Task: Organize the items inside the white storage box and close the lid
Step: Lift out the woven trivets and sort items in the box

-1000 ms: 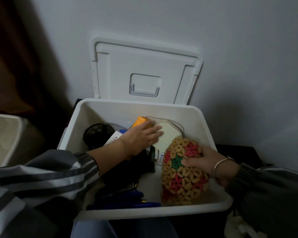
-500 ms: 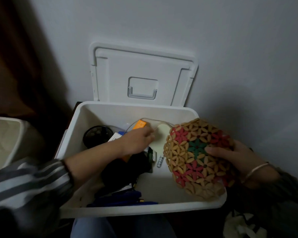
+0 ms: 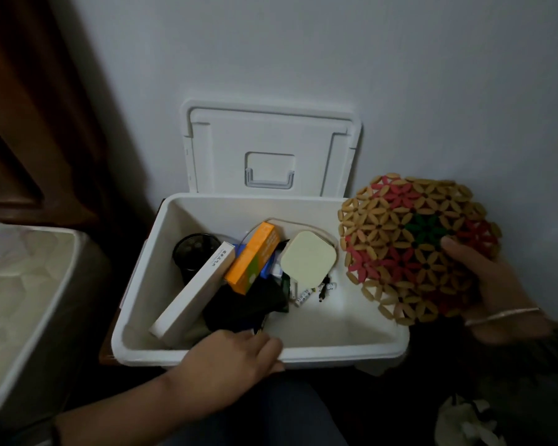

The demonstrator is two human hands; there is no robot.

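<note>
Right hand (image 3: 490,284) grips round beaded mat (image 3: 409,246), a stiff-looking lattice of tan, red and green petals, just outside white storage box (image 3: 335,352), beyond its right rim. Left hand (image 3: 232,355) rests relaxed on near rim, holding nothing. Judgement: lay mat flat on the bare right floor, clear of slanted orange carton (image 3: 253,257) and smooth cream pad (image 3: 308,257); lid (image 3: 271,149) stands open against wall

Lid (image 3: 271,146) stands open against the wall behind the white storage box (image 3: 335,352). Inside, left half: black mesh cup (image 3: 190,249), long white carton (image 3: 194,291), orange carton (image 3: 253,257). Right hand (image 3: 496,284) holds a beaded mat (image 3: 409,239) beyond the right rim. Left hand (image 3: 232,355) rests on the near rim.
</note>
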